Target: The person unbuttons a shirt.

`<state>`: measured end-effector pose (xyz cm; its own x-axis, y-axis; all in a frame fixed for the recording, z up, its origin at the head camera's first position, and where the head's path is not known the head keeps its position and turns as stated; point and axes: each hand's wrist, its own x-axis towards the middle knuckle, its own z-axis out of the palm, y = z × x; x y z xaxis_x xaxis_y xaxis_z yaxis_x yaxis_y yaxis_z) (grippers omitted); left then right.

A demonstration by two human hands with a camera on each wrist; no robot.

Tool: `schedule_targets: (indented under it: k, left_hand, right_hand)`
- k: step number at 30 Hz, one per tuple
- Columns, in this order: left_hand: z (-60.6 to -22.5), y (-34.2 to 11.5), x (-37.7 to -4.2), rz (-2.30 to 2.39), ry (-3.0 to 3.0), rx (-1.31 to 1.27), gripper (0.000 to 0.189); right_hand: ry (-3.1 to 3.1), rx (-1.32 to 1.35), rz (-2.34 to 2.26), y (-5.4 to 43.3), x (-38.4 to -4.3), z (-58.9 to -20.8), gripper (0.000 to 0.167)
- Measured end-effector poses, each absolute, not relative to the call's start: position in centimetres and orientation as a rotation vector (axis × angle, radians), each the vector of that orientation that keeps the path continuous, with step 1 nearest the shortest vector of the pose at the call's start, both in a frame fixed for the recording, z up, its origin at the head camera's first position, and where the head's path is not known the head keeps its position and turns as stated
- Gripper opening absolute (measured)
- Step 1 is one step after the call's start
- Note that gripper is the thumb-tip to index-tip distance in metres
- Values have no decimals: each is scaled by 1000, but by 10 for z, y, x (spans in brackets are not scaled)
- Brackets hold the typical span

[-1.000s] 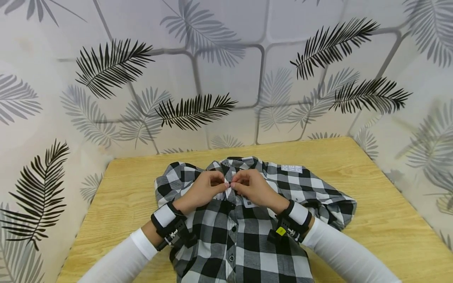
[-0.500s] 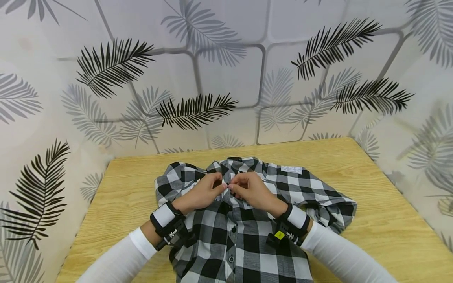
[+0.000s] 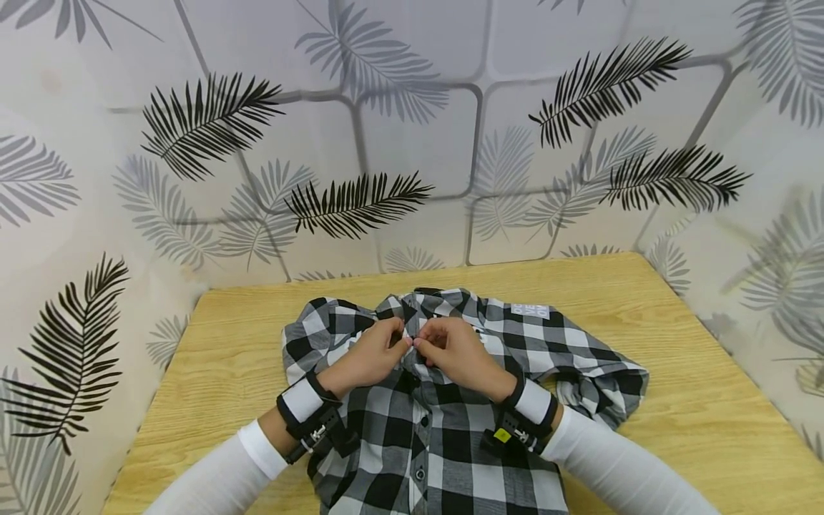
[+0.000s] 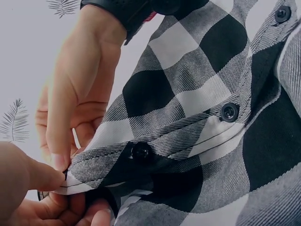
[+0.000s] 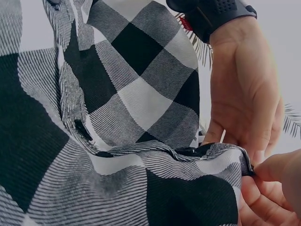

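A black, white and grey checked shirt (image 3: 463, 450) lies front up in the head view, with its collar at the far side. Both hands meet at its front placket, high on the chest. Thumb and fingers of my left hand (image 3: 372, 355) pinch the placket edge, seen close in the left wrist view. Right beside it, my right hand (image 3: 465, 360) pinches the same edge, fingertips nearly touching the left ones. A small dark bit, perhaps a button, shows between the fingertips. Further along the placket are black buttons (image 4: 230, 112). Part of a buttonhole strip (image 5: 84, 132) shows in the right wrist view.
The shirt lies on a light wooden table (image 3: 219, 400). One sleeve (image 3: 579, 357) stretches out to the right and bears a printed white patch (image 3: 531, 310). Behind the table stands a wall (image 3: 412, 143) with leaf patterns. Each wrist wears a strapped camera (image 3: 315, 429).
Both hands have shifted slightly toward the person along the placket, fingertips staying together at its edge. The right wrist has dropped a little and moved left. The shirt lies nearly as before.
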<state>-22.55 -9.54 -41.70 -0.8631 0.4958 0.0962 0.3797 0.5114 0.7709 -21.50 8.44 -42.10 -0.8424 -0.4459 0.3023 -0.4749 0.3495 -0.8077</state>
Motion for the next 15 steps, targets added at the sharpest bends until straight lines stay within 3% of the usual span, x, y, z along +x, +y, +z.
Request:
schedule_targets:
  k: [15]
  left_hand:
    - [-416, -93, -222, 1377, 2630, 657, 12]
  right_hand:
    - [-2562, 812, 1439, 85, -221, -436, 12]
